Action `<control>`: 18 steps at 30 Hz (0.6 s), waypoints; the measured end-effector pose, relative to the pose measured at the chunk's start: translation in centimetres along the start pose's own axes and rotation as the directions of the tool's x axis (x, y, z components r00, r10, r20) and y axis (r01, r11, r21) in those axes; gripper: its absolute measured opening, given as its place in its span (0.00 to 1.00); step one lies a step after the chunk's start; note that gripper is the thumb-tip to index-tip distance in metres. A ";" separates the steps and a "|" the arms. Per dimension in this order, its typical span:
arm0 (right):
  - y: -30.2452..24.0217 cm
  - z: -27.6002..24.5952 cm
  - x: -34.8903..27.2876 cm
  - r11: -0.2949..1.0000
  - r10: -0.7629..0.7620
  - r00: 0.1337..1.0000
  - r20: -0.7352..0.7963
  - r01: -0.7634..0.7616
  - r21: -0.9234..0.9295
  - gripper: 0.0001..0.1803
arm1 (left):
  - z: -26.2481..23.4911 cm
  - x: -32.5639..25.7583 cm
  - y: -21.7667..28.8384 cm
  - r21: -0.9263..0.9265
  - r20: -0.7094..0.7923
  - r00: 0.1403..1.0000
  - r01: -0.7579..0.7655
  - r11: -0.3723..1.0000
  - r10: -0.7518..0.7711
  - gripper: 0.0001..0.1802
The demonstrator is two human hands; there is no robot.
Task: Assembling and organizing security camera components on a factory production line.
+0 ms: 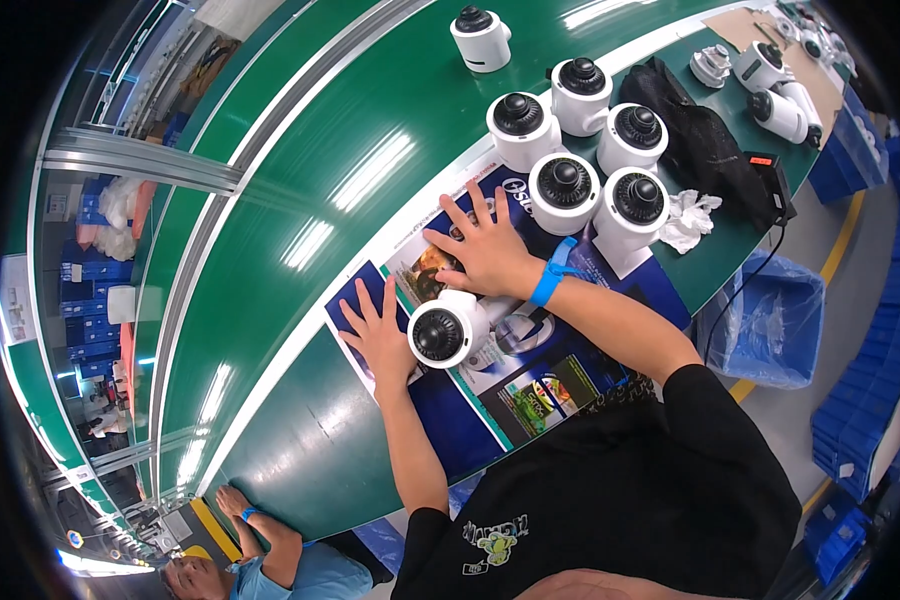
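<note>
Flat on the printed cardboard sheet [460, 420], my left hand [382, 340] has its fingers spread. My right hand [490, 250], with a blue strap at the wrist, lies farther right with its fingers also apart. Between the two stands or lies a white appliance body [442, 333] with a round black ribbed end. The edge of my left hand and the thumb of my right are close to it; whether they touch it I cannot tell. Right of my right hand, several similar white units with black ribbed tops [564, 182] stand grouped on the sheet.
One more white unit [482, 40] is on the green conveyor belt [300, 200]. A black cloth bag [685, 130], crumpled white tissue [688, 220] and small black device [768, 185] lie at the right. Below is a lined blue bin [770, 325]. A co-worker [290, 565] sits at lower left.
</note>
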State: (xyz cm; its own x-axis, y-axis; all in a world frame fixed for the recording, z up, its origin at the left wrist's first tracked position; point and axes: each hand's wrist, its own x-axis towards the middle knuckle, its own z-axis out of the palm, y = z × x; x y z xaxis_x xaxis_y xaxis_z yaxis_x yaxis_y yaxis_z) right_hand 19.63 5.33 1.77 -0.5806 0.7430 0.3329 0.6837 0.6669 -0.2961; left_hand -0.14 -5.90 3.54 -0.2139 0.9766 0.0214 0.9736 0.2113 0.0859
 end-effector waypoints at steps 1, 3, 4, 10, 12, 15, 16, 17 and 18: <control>0.0 0.0 0.0 1.000 0.000 1.000 0.000 0.000 0.000 0.34 | -0.1 0.0 0.0 0.004 0.005 1.000 -0.003 1.000 0.003 0.45; 0.0 0.1 0.0 1.000 -0.002 1.000 -0.005 0.002 -0.003 0.34 | 0.0 0.0 0.0 0.002 0.003 1.000 -0.002 1.000 0.002 0.45; 0.0 0.1 0.0 1.000 -0.002 1.000 -0.005 0.002 -0.003 0.34 | 0.0 0.0 0.0 0.000 0.001 1.000 -0.002 1.000 0.002 0.45; 0.0 0.1 0.0 1.000 -0.002 1.000 -0.004 0.002 -0.008 0.34 | 0.1 0.0 0.0 -0.008 -0.007 1.000 0.000 1.000 0.000 0.44; 0.0 0.1 0.0 1.000 -0.002 1.000 -0.003 0.002 -0.008 0.34 | 0.2 0.0 0.0 -0.001 -0.008 1.000 0.003 1.000 -0.003 0.44; 0.0 0.1 0.0 1.000 -0.003 1.000 -0.003 0.003 -0.012 0.34 | 0.2 0.0 0.0 0.007 -0.011 1.000 0.002 1.000 -0.002 0.44; 0.1 0.1 0.0 1.000 -0.003 1.000 -0.002 0.003 -0.012 0.34 | 0.2 0.0 0.0 0.008 -0.014 1.000 0.000 1.000 0.000 0.44; 0.1 0.1 -0.1 1.000 -0.003 1.000 -0.001 0.003 -0.011 0.34 | 0.2 0.0 0.0 0.008 -0.013 1.000 0.000 1.000 0.000 0.44; 0.1 0.1 -0.1 1.000 -0.004 1.000 -0.001 0.004 -0.009 0.34 | 0.2 0.0 0.0 0.006 -0.013 1.000 0.000 1.000 0.000 0.44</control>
State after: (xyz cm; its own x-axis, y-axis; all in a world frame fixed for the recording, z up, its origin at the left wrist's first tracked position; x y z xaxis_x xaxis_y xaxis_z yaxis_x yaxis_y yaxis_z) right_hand 19.68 5.33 1.69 -0.5830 0.7404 0.3345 0.6853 0.6693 -0.2870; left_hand -0.11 -5.92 3.35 -0.2150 0.9760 0.0348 0.9741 0.2117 0.0797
